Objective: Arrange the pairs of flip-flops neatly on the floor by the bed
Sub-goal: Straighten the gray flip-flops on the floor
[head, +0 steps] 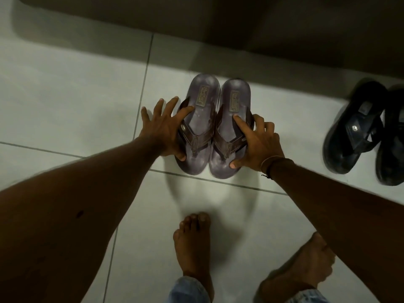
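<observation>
2 brown flip-flops are lying side by side on the pale tiled floor, their inner edges touching and their heels pointing toward the dark bed base that is running across the top of the view. The left flip-flop and the right flip-flop both have brown straps and greyish footbeds with a small label near the heel.

The left hand is pressing against the outer edge of the left flip-flop with its fingers spread wide; the index finger is lying over the strap and the thumb is resting on the footbed near the toe end. The right hand is curling around the outer edge of the right flip-flop, with its index finger stretching across the footbed, the other fingers bending over the rim, and the thumb touching the toe end. Both hands are squeezing the pair together rather than lifting it. A thin cord is circling the right wrist.

A pair of black flip-flops is sitting well apart to the right, near the bed base, one partly cut off by the frame edge. 2 bare feet are standing on the tiles below the hands.
</observation>
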The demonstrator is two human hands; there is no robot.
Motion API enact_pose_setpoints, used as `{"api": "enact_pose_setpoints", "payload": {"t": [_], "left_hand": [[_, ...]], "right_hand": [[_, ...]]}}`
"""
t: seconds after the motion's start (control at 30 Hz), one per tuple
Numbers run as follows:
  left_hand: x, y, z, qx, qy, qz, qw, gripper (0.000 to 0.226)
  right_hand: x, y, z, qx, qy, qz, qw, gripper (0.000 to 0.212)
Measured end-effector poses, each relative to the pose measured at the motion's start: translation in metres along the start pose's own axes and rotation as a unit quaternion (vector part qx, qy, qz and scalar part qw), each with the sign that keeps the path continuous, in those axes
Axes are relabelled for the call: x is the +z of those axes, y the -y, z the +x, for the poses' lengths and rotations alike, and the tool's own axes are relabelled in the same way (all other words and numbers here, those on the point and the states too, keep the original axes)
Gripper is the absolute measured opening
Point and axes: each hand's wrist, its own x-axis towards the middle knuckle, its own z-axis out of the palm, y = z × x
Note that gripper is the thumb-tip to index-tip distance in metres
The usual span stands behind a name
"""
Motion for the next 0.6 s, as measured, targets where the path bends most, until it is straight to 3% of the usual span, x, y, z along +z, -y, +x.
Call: {"api": "enact_pose_setpoints", "payload": {"t": [0.17,0.33,0.5,0.6], "left_hand": [[-0.002,0.002,0.0,0.011,0.005,-0.006,1.0,0.157],[-0.015,-0.011,-0.01,0.071,-0.024,-0.028,0.997,0.173],[-0.025,-0.101,-0.001,0.195,-0.073,0.03,0.978,0.151],[-0.029,-0.185,0.021,0.207,-0.055,0.027,0.976,0.147]], "right_hand": [[0.001,-0.004,-0.002,-0.009,0.0,0.022,1.0,0.147],[-0.017,-0.024,-0.03,0.031,-0.062,0.159,0.985,0.158],[-0.043,-0.118,-0.091,0.083,-0.14,0.154,0.974,0.126],[-0.054,-0.208,-0.127,0.127,-0.19,0.098,0.969,0.103]]}}
